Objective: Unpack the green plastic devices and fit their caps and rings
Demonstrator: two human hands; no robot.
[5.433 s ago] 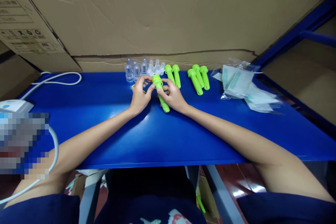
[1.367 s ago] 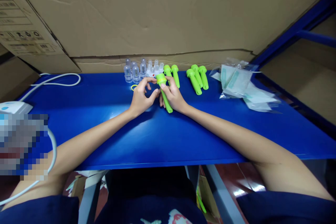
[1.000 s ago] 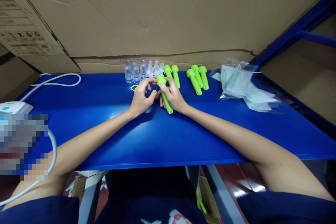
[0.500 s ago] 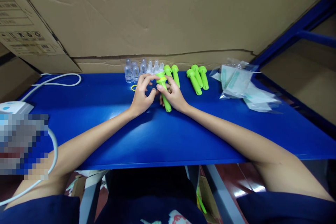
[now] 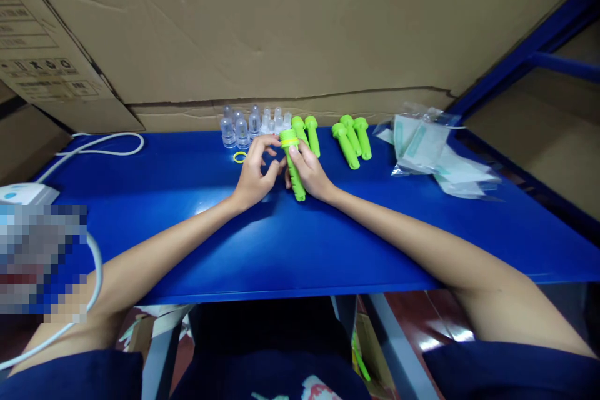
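Note:
My right hand [image 5: 313,174] grips a lime-green plastic tube [image 5: 293,165] by its shaft, its wide head pointing away from me, with a yellow ring round the head. My left hand [image 5: 253,172] is curled beside it, thumb and fingertips pinching at the tube's head. A loose yellow ring [image 5: 240,157] lies on the blue table [image 5: 187,212] just left of my left hand. Several clear plastic caps [image 5: 244,127] stand in a cluster behind my hands.
More green tubes lie at the back: two [image 5: 307,131] close to my right hand, three [image 5: 350,137] further right. Clear plastic bags [image 5: 434,153] are piled at the right. A white cable [image 5: 100,144] and a white device [image 5: 23,192] sit at the left. Cardboard [image 5: 281,25] walls the back.
The tube has tilted a little in my right hand and my left fingers have shifted around its head. The yellow ring sits on the head now.

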